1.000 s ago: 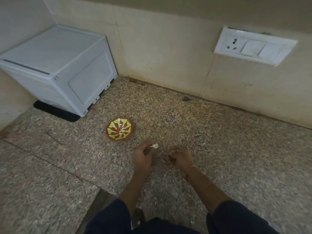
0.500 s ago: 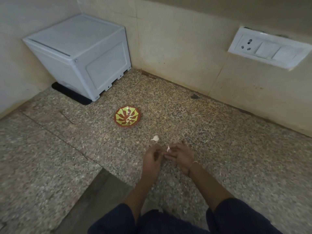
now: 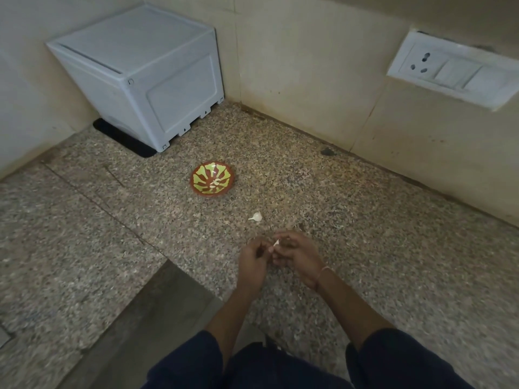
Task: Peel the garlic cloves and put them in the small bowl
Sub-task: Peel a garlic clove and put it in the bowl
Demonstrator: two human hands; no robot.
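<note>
A small bowl (image 3: 212,178), brown with a yellow-green pattern, stands on the speckled stone counter (image 3: 365,234) and holds a pale peeled clove. A white garlic piece (image 3: 256,217) lies loose on the counter between the bowl and my hands. My left hand (image 3: 252,261) and my right hand (image 3: 297,254) meet just below it, fingers curled, pinching a small garlic clove (image 3: 276,243) between their fingertips. Only the clove's white tip shows; the rest is hidden by my fingers.
A grey-white plastic box (image 3: 146,71) on a black mat sits in the back left corner. A switch and socket plate (image 3: 455,71) is on the back wall at right. The counter's front edge drops off at lower left (image 3: 157,313).
One second ago my left hand held the white garlic piece; it now lies on the counter. Both hands have come together on a small clove. The view has shifted left.
</note>
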